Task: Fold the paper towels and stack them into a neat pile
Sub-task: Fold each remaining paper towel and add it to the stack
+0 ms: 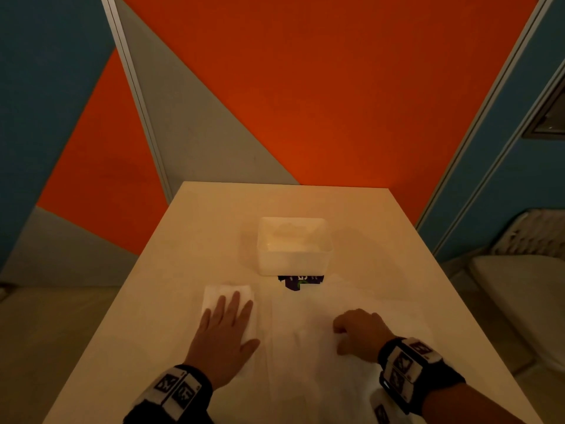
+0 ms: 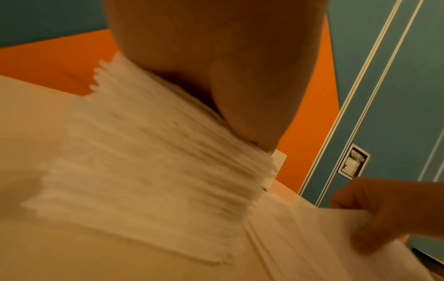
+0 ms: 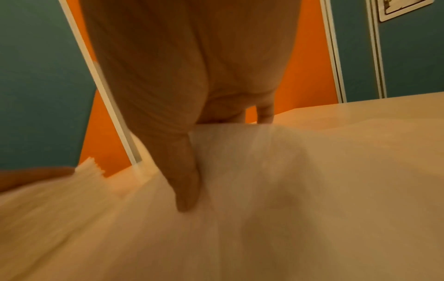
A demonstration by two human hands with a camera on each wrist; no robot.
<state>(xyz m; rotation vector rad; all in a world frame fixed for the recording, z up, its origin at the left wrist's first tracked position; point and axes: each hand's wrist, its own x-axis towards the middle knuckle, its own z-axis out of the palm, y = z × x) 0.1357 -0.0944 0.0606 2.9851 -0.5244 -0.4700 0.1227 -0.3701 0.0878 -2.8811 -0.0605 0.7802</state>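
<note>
A white open-topped box (image 1: 293, 246) stands at the middle of the head view, on the far half of the table (image 1: 189, 240). Inside it lies something pale and crumpled, too washed out to name. Just below the box, touching its near edge, a small dark purple printed packet (image 1: 298, 282) shows; its lower part is covered by paper.

The table is pale cream and fills the lower centre of the frame. Behind it rise wall panels in orange, grey and teal, split by thin light frame strips. At the right edge stands a pale chair (image 1: 519, 289), and a recessed metal latch (image 2: 352, 163) sits in the teal panel at the right of the left wrist view.

The folded paper towel (image 1: 227, 293) lies at lower left of centre in the head view. The left hand (image 1: 226, 335) lies flat on it, fingers straight and slightly spread, palm pressing down; the towel's far end shows above the fingertips.

A large unfolded paper towel (image 1: 308, 356) spreads across the lower centre and right. The right hand (image 1: 360, 333) sits on it with fingers curled, pinching a raised fold of the sheet between thumb (image 3: 185, 182) and fingers. The two hands are apart, the left one towards the left of the frame.
</note>
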